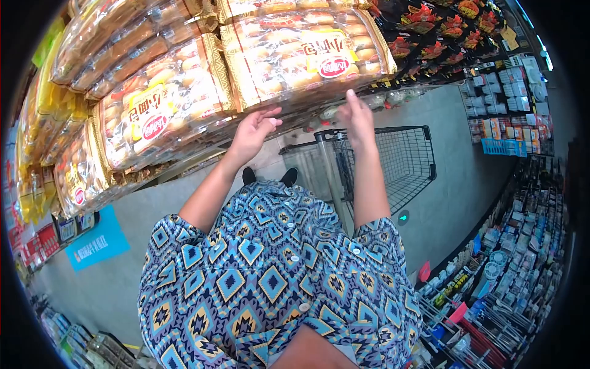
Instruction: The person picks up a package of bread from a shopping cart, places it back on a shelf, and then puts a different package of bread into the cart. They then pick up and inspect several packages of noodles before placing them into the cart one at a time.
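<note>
A clear, gold-edged bag of small bread buns (276, 61) with a yellow and red label lies on the stacked display in front of me. Just below its front edge is my left hand (253, 134), with fingers loosely bent and apart and nothing visible in them. My right hand (357, 120) is raised near the bag's right corner, fingers pointing up and parted from the thumb, also holding nothing visible. I cannot tell whether either hand touches the packaging. Another bag of buns (178, 101) lies to the left.
A black wire shopping cart (402, 160) stands beside my right forearm. Black packets (430, 37) fill the display at the upper right. Shelves of small household goods (516, 246) line the right side. A blue sign (98, 240) hangs low at left, above grey floor.
</note>
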Demonstrator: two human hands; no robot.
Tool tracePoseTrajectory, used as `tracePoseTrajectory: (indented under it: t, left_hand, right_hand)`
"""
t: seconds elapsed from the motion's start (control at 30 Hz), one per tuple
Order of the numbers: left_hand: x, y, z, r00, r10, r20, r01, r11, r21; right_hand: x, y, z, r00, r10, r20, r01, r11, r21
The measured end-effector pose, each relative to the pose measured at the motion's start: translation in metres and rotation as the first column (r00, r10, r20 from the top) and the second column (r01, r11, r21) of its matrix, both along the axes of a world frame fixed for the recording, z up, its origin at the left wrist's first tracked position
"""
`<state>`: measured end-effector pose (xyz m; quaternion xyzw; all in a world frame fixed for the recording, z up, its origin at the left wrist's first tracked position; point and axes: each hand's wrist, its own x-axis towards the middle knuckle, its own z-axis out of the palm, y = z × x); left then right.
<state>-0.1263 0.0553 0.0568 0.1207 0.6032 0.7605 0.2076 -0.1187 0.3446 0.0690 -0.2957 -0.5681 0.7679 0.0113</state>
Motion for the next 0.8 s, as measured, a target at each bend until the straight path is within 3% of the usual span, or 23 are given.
tracePoseTrajectory:
  t: [0.03,0.13,0.23,0.33,0.37,0.43,0.6,0.67,0.8]
  left_hand:
    - [0.0,0.0,0.0,1.0,0.0,0.002,0.0,1.0,-0.001]
    - [0.0,0.003,0.004,1.0,0.01,-0.014,-0.009,1.0,0.004]
    - [0.002,0.002,0.005,1.0,0.018,0.004,-0.018,1.0,0.008]
    - [0.002,0.002,0.001,1.0,-0.004,0.024,0.005,1.0,-0.029]
    - [0.002,0.001,-0.002,0.995,-0.084,0.053,0.084,0.996,-0.006]
    - [0.007,0.004,0.008,0.984,-0.156,0.084,0.157,0.988,-0.005]
    - [0.002,0.011,0.017,0.973,-0.224,0.062,0.222,0.974,0.038]
    - [-0.002,0.013,0.033,0.958,-0.175,0.229,0.131,0.972,0.194]
    - [-0.007,0.016,0.042,0.961,-0.117,0.251,0.039,0.954,0.296]
  right_hand:
    - [0.006,-0.01,-0.004,0.998,0.048,0.035,-0.044,0.993,-0.111]
    - [-0.001,-0.034,-0.008,0.993,0.034,-0.114,-0.076,0.922,-0.379]
    - [-0.023,-0.037,-0.006,0.968,0.079,-0.238,-0.154,0.937,-0.313]
    - [-0.015,-0.036,-0.002,0.982,0.097,-0.159,-0.144,0.938,-0.314]
    - [-0.012,-0.037,0.0,0.982,0.101,-0.16,-0.147,0.939,-0.31]
    - [-0.005,-0.041,0.006,0.998,0.005,-0.07,-0.031,0.927,-0.374]
    - [-0.016,-0.043,0.013,0.983,0.085,-0.163,-0.14,0.92,-0.366]
    - [-0.019,-0.04,0.009,0.97,0.133,-0.204,-0.193,0.929,-0.314]
    - [-0.01,-0.042,0.014,0.982,0.088,-0.167,-0.141,0.93,-0.339]
